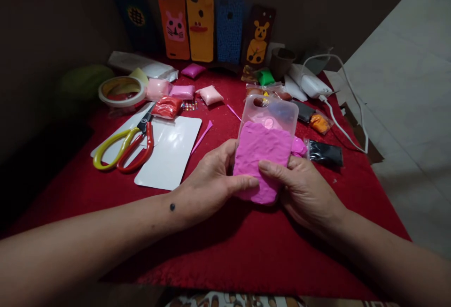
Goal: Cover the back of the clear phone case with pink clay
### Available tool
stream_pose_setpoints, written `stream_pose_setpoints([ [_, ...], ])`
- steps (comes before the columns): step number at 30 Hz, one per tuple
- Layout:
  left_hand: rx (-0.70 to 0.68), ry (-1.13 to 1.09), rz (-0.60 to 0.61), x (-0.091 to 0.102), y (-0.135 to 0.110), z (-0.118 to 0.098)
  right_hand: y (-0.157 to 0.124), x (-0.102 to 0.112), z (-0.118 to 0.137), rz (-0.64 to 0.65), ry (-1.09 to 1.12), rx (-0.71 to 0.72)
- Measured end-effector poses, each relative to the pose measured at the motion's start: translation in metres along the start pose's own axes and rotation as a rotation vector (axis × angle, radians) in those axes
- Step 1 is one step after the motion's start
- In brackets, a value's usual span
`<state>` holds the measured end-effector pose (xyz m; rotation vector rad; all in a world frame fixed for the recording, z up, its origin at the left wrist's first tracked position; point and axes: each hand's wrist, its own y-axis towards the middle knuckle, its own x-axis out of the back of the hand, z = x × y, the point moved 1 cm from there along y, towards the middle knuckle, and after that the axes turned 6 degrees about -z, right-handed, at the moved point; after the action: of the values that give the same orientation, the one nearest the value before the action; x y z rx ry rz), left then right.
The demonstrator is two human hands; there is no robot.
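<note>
A clear phone case (289, 111) is held up over the red cloth, tilted toward me. Pink modelling clay (266, 149) covers most of its back, with a bumpy, uneven surface; the top part around the camera hole is bare. My left hand (220, 173) grips the case's left edge, its thumb lying on the clay low down. From the right side my right hand (306, 187) holds the case, thumb pressed on the clay near the middle. The other fingers of both hands are mostly hidden behind the case. A lump of pink clay (299, 147) shows just beyond the case's right edge.
Scissors (132, 147) with yellow and red handles lie on white boards (172, 152) at left, near a tape roll (121, 92). Clay packets, including red (167, 107) and black (324, 153), lie around. Decorated cases (200, 27) stand behind. A white cable (347, 131) loops at right.
</note>
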<state>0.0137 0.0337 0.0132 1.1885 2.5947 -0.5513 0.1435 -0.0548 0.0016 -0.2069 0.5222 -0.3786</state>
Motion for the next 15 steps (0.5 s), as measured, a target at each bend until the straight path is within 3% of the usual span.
stream_pose_setpoints([
  [9, -0.018, 0.007, -0.019, -0.0014, -0.0009, -0.0029, -0.0011, 0.0058, -0.0022, 0.057, -0.112, -0.032],
  [15, 0.011, -0.044, -0.004, 0.0031, 0.0005, -0.0021, -0.0001, 0.0013, -0.0004, 0.024, -0.020, -0.013],
])
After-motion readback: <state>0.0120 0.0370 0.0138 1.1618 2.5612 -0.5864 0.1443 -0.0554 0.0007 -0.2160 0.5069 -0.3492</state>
